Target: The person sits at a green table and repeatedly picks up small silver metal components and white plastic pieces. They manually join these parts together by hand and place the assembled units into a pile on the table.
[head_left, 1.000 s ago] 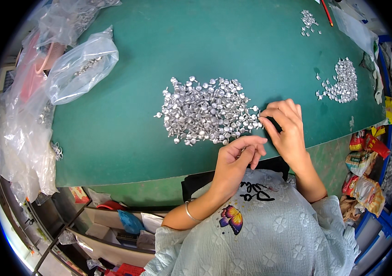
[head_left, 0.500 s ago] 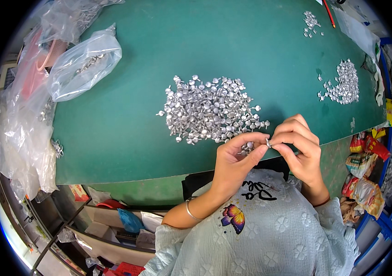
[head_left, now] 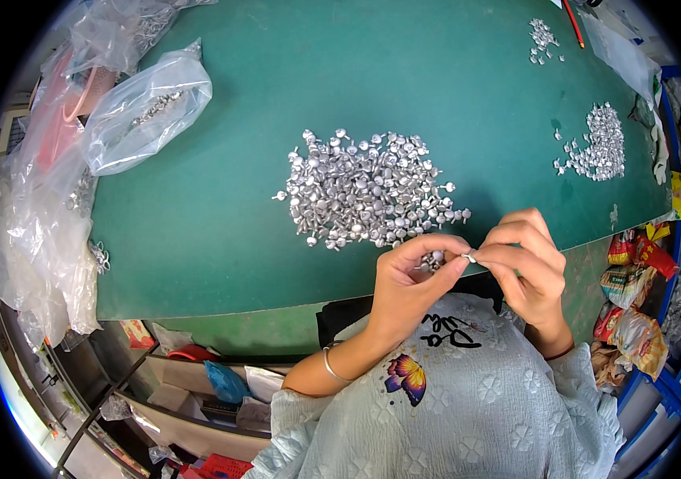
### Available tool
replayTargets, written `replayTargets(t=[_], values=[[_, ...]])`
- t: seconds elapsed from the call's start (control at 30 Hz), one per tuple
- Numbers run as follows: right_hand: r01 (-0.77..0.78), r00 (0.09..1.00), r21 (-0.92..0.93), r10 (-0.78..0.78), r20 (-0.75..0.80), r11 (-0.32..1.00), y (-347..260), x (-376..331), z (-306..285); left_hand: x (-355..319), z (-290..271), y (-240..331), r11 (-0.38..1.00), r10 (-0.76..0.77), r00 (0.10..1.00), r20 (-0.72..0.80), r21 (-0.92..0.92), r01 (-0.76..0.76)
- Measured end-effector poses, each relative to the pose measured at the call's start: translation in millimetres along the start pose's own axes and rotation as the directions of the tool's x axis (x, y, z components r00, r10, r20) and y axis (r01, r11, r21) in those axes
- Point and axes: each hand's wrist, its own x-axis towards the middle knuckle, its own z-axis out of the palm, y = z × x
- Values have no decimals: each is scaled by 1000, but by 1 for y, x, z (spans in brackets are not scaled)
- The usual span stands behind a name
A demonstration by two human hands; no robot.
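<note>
A large pile of small silver metal pieces with round heads and short stems [head_left: 364, 188] lies on the green table [head_left: 260, 72]. At its lower right, my left hand [head_left: 416, 275] pinches one such metal piece [head_left: 469, 257] between thumb and forefinger. Several more pieces show in the curl of the same hand. My right hand [head_left: 526, 263] is closed too, its thumb and forefinger meeting at the same small piece. The fingertips hide most of that piece.
Two smaller groups of metal pieces, one larger [head_left: 598, 144] and one smaller [head_left: 544, 40], lie on the right. A clear plastic bag [head_left: 152, 112] holds more at the left. A red pencil [head_left: 573, 24] rests at the far right. Drawers [head_left: 188, 423] stand below the table's left.
My right hand has shifted slightly to the right and its fingers have dipped. The small piece between the hands has turned. My left hand has barely moved.
</note>
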Motion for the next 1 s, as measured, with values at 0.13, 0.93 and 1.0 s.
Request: replayTargets(t=[0.13, 0.93, 1.0], values=[[-32, 999, 23, 33, -28, 999, 1, -1, 2, 0, 1, 2, 999, 46, 999, 4, 15, -46], [-231, 972, -164, 222, -71, 959, 43, -16, 25, -1, -11, -7, 918, -245, 965, 90, -299, 261], [-320, 943, -1, 319, -96, 947, 40, -17, 24, -2, -10, -7, 949, -240, 970, 26, -203, 240]])
